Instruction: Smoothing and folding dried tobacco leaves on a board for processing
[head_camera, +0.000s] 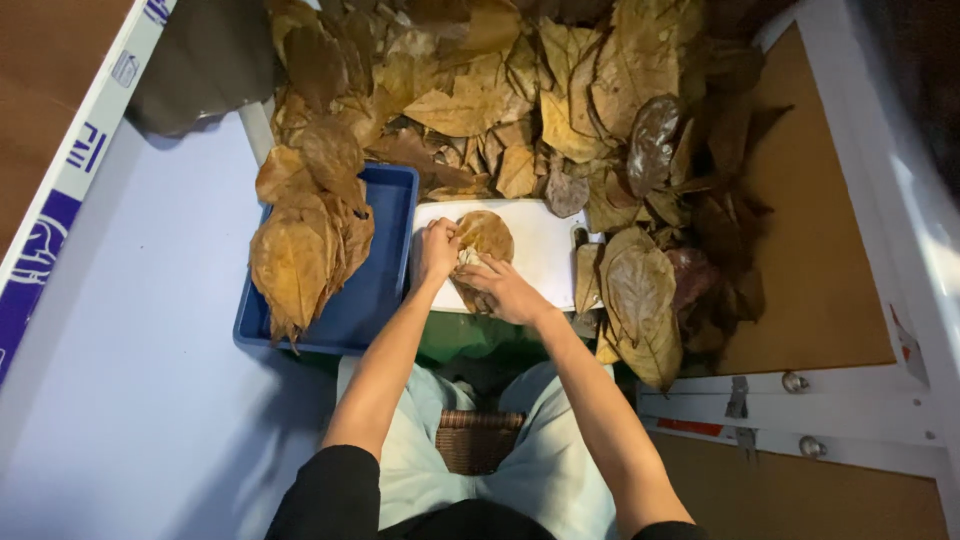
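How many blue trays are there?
1. The blue tray lies left of the white board, beside the left hand, with brown leaves stacked in it. Leaf piles could hide more.

A pale lavender table (130, 330) carries a blue tray (375, 290), a white board (540, 250) and heaped dry brown leaves (520, 90).

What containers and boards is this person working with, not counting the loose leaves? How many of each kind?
Blue tray holding stacked dry leaves: 1
White board under both hands: 1
Woven basket between the knees: 1
Total: 3
The leaves in the heap are too many to count.
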